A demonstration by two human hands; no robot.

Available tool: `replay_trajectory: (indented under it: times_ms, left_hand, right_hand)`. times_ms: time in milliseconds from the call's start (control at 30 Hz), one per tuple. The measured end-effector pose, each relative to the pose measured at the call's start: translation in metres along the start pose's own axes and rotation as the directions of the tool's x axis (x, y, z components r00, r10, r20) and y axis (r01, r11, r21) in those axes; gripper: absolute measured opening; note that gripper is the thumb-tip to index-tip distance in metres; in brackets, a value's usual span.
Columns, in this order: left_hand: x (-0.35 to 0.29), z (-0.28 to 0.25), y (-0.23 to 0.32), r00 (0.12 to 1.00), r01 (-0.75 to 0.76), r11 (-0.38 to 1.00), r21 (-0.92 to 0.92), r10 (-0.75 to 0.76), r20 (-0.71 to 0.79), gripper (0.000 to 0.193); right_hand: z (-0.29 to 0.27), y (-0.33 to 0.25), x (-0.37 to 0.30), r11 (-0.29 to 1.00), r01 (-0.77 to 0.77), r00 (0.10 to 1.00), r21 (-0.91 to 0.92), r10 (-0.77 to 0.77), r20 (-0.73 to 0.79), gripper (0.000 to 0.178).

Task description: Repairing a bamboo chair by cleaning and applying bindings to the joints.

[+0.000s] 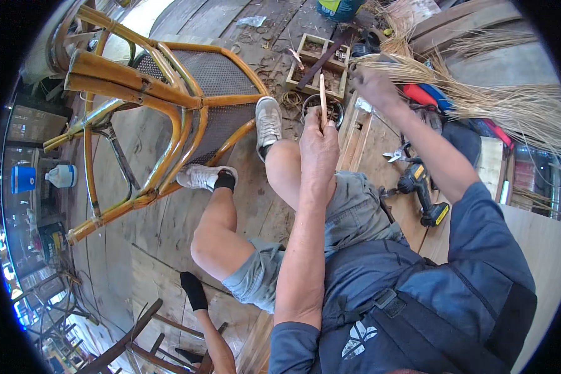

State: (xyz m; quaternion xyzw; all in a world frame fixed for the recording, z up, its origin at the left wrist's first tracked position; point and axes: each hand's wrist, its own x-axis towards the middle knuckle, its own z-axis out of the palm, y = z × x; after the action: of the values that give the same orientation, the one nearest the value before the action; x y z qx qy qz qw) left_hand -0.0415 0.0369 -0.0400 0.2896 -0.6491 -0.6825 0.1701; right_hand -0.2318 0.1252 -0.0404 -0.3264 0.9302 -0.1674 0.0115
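My left hand is closed round a slim, pale wooden stick, which points up and away from me. Just past that hand a round tin with small bits in it is partly covered. My right hand is smeared by motion beside a bundle of thin rattan strips, so its fingers do not show clearly. Whether it touches the strips or holds anything I cannot make out. A divided wooden box lies beyond both hands, with a dark flat strip across it.
A rattan chair frame with a mesh panel lies tipped at the left, close to my shoes. To the right are a cordless drill, a pair of shears and a red-and-blue object. Another person's leg shows lower left.
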Motion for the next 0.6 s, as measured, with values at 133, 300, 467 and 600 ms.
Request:
replay_trajectory:
  times_ms: [133, 300, 467, 600]
  left_hand:
    - [0.006, 0.003, -0.002, 0.998, -0.04, 0.985, -0.169, 0.047, 0.04, 0.034]
    - [-0.001, -0.007, -0.001, 0.998, 0.039, 0.999, -0.028, -0.038, 0.056, 0.035]
    - [-0.018, 0.003, 0.025, 0.998, 0.031, 0.999, -0.019, -0.03, 0.059, 0.037]
    - [-0.005, 0.006, 0.002, 0.994, -0.104, 0.995, -0.007, 0.103, -0.041, 0.033]
  right_hand:
    - [0.014, -0.038, -0.024, 0.941, 0.325, 0.945, 0.1, -0.318, -0.079, 0.015]
    - [0.017, -0.042, 0.001, 0.985, 0.108, 0.976, 0.134, -0.131, 0.176, 0.023]
    - [0.0, 0.077, 0.061, 0.974, -0.085, 0.996, -0.209, 0.085, -0.008, 0.025]
    - [0.024, 0.069, -0.003, 0.989, -0.094, 0.995, -0.111, 0.097, 0.028, 0.033]
